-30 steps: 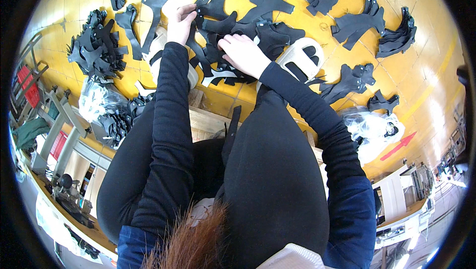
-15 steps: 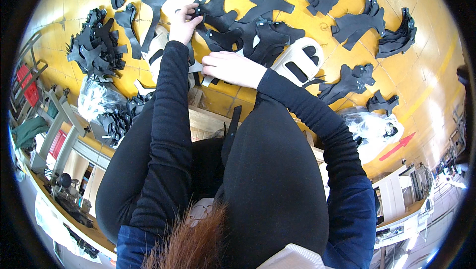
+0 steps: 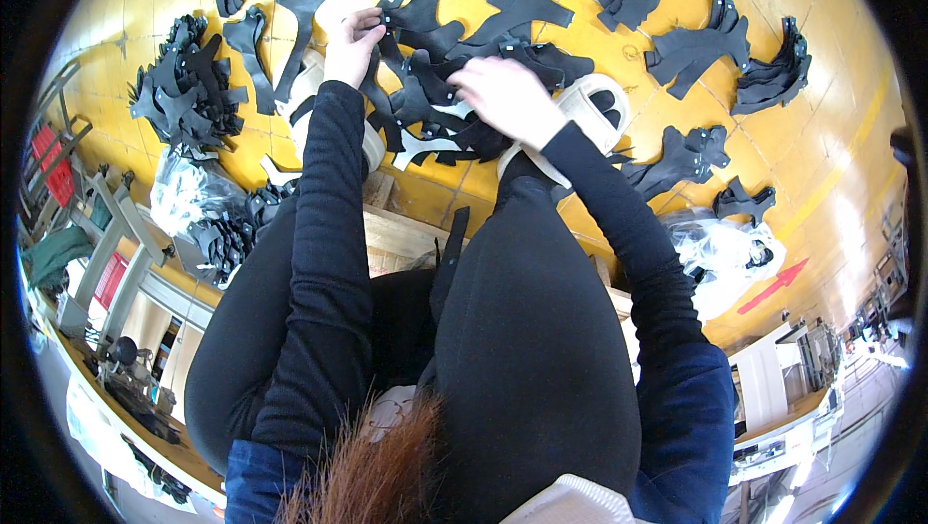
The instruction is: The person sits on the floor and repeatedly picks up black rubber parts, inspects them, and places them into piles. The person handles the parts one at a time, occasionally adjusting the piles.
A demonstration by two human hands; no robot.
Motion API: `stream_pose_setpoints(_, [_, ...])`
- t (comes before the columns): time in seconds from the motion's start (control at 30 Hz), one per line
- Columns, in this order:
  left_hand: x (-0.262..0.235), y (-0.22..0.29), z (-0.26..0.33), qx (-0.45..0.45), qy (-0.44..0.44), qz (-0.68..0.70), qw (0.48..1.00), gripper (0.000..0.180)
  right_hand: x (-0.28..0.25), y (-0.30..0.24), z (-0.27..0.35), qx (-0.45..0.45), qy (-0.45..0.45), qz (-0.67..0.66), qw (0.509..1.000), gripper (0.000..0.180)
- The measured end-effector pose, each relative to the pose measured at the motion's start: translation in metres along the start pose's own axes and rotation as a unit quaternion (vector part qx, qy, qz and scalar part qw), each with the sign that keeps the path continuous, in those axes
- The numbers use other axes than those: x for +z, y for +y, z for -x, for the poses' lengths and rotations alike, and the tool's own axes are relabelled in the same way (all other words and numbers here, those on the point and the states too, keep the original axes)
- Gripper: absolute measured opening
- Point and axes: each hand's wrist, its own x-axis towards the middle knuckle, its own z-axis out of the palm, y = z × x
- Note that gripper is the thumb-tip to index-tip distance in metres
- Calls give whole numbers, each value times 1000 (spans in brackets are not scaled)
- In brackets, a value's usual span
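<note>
Right hand (image 3: 507,99) shifted up onto black cutouts (image 3: 435,89).

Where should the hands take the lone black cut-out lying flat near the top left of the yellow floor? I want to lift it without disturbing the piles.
Pinch the narrow stem of the lone black cut-out from the side toward the left hand. It lies flat and alone, its forked top is wider, and the heap crowds its far side.

Yellow floor (image 3: 822,176) carries separate stacks of flat black cut-out pieces: one heap far left (image 3: 184,94), others upper right (image 3: 691,45). Clear plastic bags (image 3: 725,253) lie right (contents dark). Red painted arrow (image 3: 778,284) nearby.
</note>
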Motion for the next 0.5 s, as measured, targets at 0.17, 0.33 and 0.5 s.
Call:
stream_pose_setpoints(0.17, [4, 11, 4, 22, 38, -2, 999, 25, -43, 45, 21, 162, 130, 0, 978, 14])
stream_pose_setpoints(0.33, [27, 35, 17, 43, 107, -89, 989, 23, -58, 57, 49, 191, 69, 25, 979, 17])
stream_pose_setpoints(0.5, [63, 47, 29, 119, -21, -54, 991, 22, -46, 37, 64, 196, 65, 32, 978, 17])
